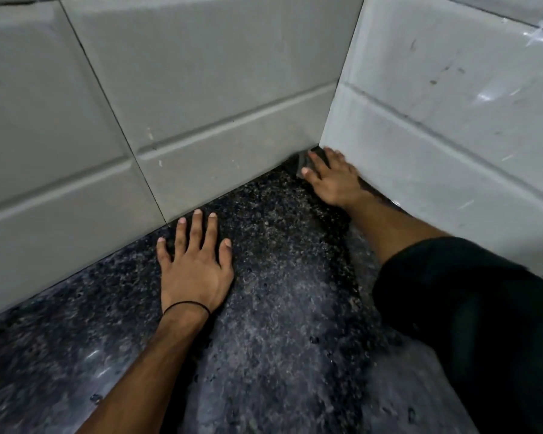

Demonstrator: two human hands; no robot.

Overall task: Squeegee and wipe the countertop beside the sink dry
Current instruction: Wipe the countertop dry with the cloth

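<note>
Dim, soft light; glare streaks on the right tiles [483,98]; wide-angle bending at the edges.

Right hand [329,180] presses dark cloth [304,158] into countertop [279,292] corner.

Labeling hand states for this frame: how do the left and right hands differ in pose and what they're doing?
The left hand lies flat with fingers spread, holding nothing; the right hand presses a dark wiping tool, mostly hidden under its fingers. The left hand sits mid-counter near the back tiles; the right hand reaches into the wall corner. The left wrist wears a thin black band; the right wrist shows none. Both rest palm-down on the speckled countertop.
</note>
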